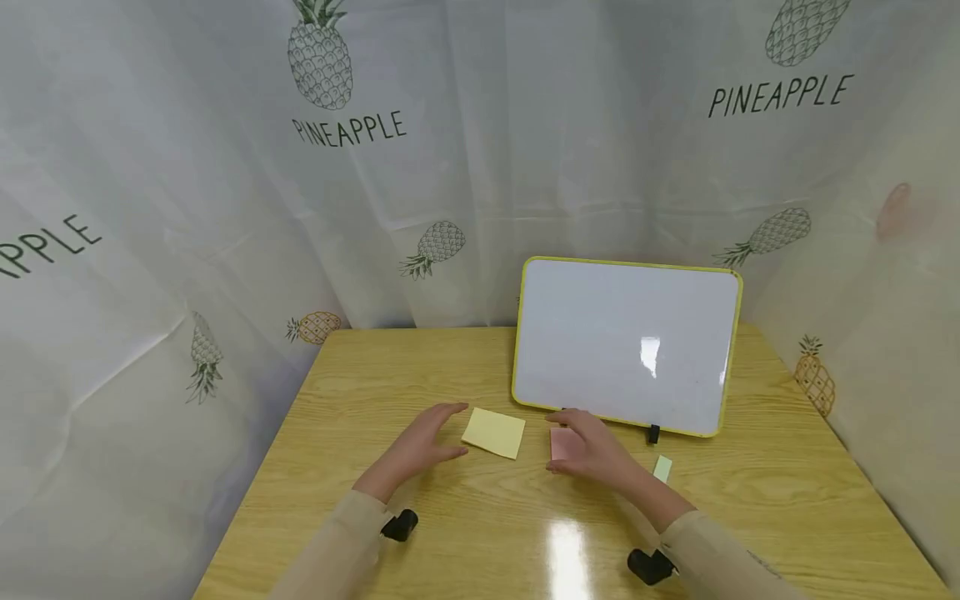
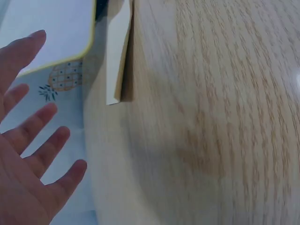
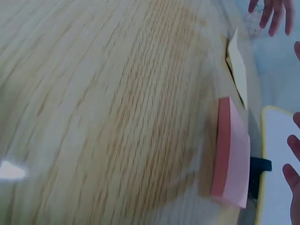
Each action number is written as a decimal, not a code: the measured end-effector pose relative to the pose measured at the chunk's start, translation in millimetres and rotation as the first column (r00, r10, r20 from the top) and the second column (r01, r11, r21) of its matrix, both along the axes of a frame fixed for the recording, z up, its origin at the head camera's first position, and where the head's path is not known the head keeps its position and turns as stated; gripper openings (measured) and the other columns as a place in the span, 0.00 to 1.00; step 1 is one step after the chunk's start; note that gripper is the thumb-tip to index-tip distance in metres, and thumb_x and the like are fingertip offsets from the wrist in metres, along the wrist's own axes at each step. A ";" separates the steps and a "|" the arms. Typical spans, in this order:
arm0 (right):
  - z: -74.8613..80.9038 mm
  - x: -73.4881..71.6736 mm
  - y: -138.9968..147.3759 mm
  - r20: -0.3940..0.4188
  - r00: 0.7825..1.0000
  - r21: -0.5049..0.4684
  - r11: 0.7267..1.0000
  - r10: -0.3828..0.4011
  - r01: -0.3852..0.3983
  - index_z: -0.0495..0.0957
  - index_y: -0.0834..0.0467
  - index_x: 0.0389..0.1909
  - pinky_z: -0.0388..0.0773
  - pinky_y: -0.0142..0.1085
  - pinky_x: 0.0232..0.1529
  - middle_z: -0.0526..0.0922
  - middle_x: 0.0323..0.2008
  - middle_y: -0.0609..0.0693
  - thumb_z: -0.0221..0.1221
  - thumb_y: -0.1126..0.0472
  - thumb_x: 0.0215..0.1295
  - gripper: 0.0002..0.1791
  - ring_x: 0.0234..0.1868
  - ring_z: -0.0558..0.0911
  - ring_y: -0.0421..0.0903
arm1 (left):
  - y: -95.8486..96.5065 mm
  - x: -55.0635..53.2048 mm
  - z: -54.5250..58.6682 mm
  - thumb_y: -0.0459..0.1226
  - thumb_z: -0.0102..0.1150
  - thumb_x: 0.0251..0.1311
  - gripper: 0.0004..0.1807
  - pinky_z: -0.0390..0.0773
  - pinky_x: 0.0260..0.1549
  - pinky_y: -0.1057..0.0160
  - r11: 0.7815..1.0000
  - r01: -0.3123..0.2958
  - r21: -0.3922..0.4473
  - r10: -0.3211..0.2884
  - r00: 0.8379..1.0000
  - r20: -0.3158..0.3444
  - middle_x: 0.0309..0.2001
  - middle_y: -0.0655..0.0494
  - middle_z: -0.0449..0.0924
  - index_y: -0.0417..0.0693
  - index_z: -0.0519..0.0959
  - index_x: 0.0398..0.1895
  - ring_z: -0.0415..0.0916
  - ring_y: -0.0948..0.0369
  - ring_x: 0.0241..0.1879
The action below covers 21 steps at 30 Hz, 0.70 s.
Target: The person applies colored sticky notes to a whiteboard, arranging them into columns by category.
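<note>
A yellow sticky note pad (image 1: 493, 433) lies on the wooden table in front of me. Just left of it is my left hand (image 1: 420, 444), its thumb and fingers spread apart with nothing between them; the left wrist view shows the same spread fingers beside the pad's edge (image 2: 117, 56). My right hand (image 1: 602, 454) is over the right side of a thick pink sticky note pad (image 1: 564, 444), partly hiding it in the head view. In the right wrist view the pink pad (image 3: 234, 157) rests on the table, with a gap between it and my parted fingers (image 3: 293, 176).
A whiteboard (image 1: 622, 342) with a yellow frame stands tilted back behind the pads, on black feet (image 1: 653, 434). A small pale green strip (image 1: 662, 467) lies right of my right hand. Pineapple-printed curtain (image 1: 480, 167) surrounds the table's back and sides.
</note>
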State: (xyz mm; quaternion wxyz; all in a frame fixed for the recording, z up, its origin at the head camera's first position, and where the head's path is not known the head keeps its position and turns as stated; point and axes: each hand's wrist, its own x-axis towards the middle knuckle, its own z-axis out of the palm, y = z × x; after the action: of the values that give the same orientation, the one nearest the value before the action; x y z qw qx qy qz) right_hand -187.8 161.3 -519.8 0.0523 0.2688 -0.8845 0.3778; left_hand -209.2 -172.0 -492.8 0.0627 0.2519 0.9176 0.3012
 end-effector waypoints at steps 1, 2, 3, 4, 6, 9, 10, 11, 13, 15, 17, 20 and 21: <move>-1.7 -1.8 -3.6 0.033 0.999 -0.010 1.000 0.003 -0.002 0.74 0.59 0.61 0.67 0.58 0.58 0.75 0.59 0.55 0.75 0.53 0.49 0.38 0.62 0.70 0.61 | 0.8 -1.6 -1.9 0.41 0.69 0.58 0.38 0.64 0.60 0.44 1.000 0.004 0.028 -0.005 1.000 0.020 0.66 0.47 0.67 0.47 0.66 0.70 0.62 0.47 0.66; -3.3 -3.7 -7.1 0.055 0.998 -0.017 1.000 0.014 -0.013 0.74 0.59 0.61 0.67 0.58 0.58 0.75 0.59 0.55 0.75 0.53 0.49 0.37 0.62 0.70 0.61 | 1.6 -3.3 -4.0 0.40 0.69 0.58 0.36 0.64 0.60 0.45 0.999 0.002 0.053 -0.004 0.999 0.043 0.66 0.48 0.67 0.46 0.67 0.69 0.63 0.47 0.66; -5.2 -5.8 -10.7 0.069 0.997 -0.025 0.999 0.028 -0.027 0.74 0.59 0.61 0.67 0.57 0.58 0.76 0.59 0.54 0.75 0.53 0.50 0.37 0.62 0.70 0.60 | 2.3 -4.8 -6.1 0.39 0.69 0.58 0.35 0.65 0.60 0.45 0.998 0.002 0.069 -0.006 0.998 0.057 0.65 0.48 0.68 0.46 0.68 0.68 0.63 0.47 0.65; -7.3 -8.0 -14.3 0.070 0.997 -0.024 0.999 0.043 -0.041 0.74 0.60 0.61 0.67 0.56 0.58 0.76 0.59 0.54 0.75 0.53 0.50 0.37 0.62 0.71 0.59 | 3.0 -6.3 -8.3 0.37 0.70 0.57 0.33 0.65 0.60 0.45 0.996 0.005 0.088 -0.011 0.998 0.068 0.64 0.48 0.69 0.45 0.70 0.67 0.64 0.47 0.65; -11.7 -12.8 -21.4 0.076 0.994 -0.038 0.996 0.080 -0.077 0.74 0.61 0.60 0.68 0.54 0.58 0.77 0.57 0.53 0.75 0.54 0.50 0.36 0.60 0.72 0.57 | 4.1 -9.2 -13.0 0.35 0.70 0.57 0.31 0.66 0.59 0.45 0.994 0.006 0.114 -0.016 0.996 0.087 0.63 0.47 0.70 0.44 0.72 0.64 0.65 0.46 0.64; -19.7 -19.0 -30.1 0.073 0.991 -0.034 0.994 0.110 -0.108 0.75 0.61 0.59 0.69 0.52 0.57 0.78 0.56 0.51 0.75 0.55 0.50 0.35 0.59 0.73 0.55 | 5.6 -13.6 -21.4 0.33 0.70 0.56 0.28 0.66 0.60 0.46 0.992 -0.012 0.126 -0.002 0.993 0.117 0.63 0.47 0.71 0.46 0.75 0.62 0.66 0.47 0.63; -21.6 -20.4 -32.5 0.083 0.990 -0.039 0.993 0.112 -0.109 0.75 0.60 0.59 0.69 0.52 0.58 0.78 0.55 0.50 0.75 0.56 0.50 0.35 0.59 0.73 0.54 | 6.0 -15.1 -23.9 0.33 0.70 0.56 0.28 0.66 0.60 0.46 0.991 -0.021 0.132 0.004 0.991 0.130 0.63 0.47 0.71 0.47 0.76 0.61 0.66 0.47 0.63; -23.8 -21.8 -34.6 0.098 0.989 -0.042 0.993 0.113 -0.109 0.75 0.59 0.58 0.68 0.51 0.58 0.78 0.54 0.49 0.75 0.56 0.50 0.34 0.59 0.73 0.54 | 6.5 -16.6 -26.4 0.33 0.70 0.55 0.27 0.66 0.60 0.46 0.990 -0.029 0.139 0.009 0.990 0.142 0.62 0.47 0.71 0.48 0.76 0.60 0.67 0.47 0.63; -25.9 -23.7 -38.7 0.138 0.984 -0.050 0.993 0.114 -0.108 0.75 0.58 0.58 0.68 0.51 0.59 0.79 0.53 0.47 0.75 0.55 0.51 0.33 0.60 0.73 0.53 | 7.0 -19.7 -31.2 0.32 0.70 0.55 0.26 0.66 0.60 0.46 0.988 -0.048 0.150 0.023 0.986 0.165 0.62 0.49 0.72 0.49 0.77 0.59 0.67 0.48 0.62; -26.7 -25.2 -42.6 0.180 0.976 -0.071 0.992 0.120 -0.109 0.75 0.57 0.59 0.67 0.52 0.60 0.79 0.52 0.47 0.74 0.56 0.52 0.33 0.60 0.73 0.53 | 7.5 -23.2 -36.2 0.32 0.71 0.55 0.24 0.66 0.59 0.47 0.984 -0.059 0.168 0.030 0.985 0.173 0.60 0.49 0.74 0.50 0.79 0.56 0.68 0.48 0.62; -27.7 -27.2 -46.5 0.208 0.970 -0.088 0.990 0.129 -0.113 0.75 0.57 0.59 0.66 0.52 0.60 0.80 0.52 0.47 0.74 0.57 0.52 0.32 0.60 0.73 0.53 | 8.0 -26.3 -40.9 0.31 0.71 0.54 0.23 0.66 0.59 0.47 0.979 -0.072 0.190 0.038 0.983 0.181 0.59 0.50 0.75 0.50 0.80 0.54 0.69 0.49 0.60; -28.8 -30.1 -51.6 0.243 0.961 -0.111 0.988 0.133 -0.108 0.75 0.57 0.59 0.65 0.51 0.61 0.80 0.52 0.48 0.74 0.59 0.52 0.32 0.60 0.73 0.52 | 8.7 -29.8 -46.9 0.31 0.71 0.54 0.21 0.67 0.59 0.48 0.971 -0.091 0.219 0.048 0.979 0.197 0.58 0.50 0.75 0.50 0.81 0.52 0.70 0.50 0.58; -29.3 -30.9 -52.9 0.252 0.959 -0.113 0.988 0.132 -0.106 0.75 0.57 0.59 0.65 0.51 0.61 0.81 0.51 0.47 0.74 0.59 0.51 0.32 0.60 0.73 0.51 | 9.0 -30.3 -48.5 0.31 0.71 0.54 0.20 0.67 0.58 0.49 0.969 -0.097 0.227 0.049 0.977 0.208 0.57 0.51 0.75 0.50 0.81 0.52 0.70 0.51 0.58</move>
State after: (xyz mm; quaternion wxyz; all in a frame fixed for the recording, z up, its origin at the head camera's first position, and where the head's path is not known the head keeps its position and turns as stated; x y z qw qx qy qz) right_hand -218.7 108.4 -549.1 -0.0732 0.2669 -0.8464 0.4551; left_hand -239.6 -163.0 -541.3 0.1133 0.1918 0.8731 0.4338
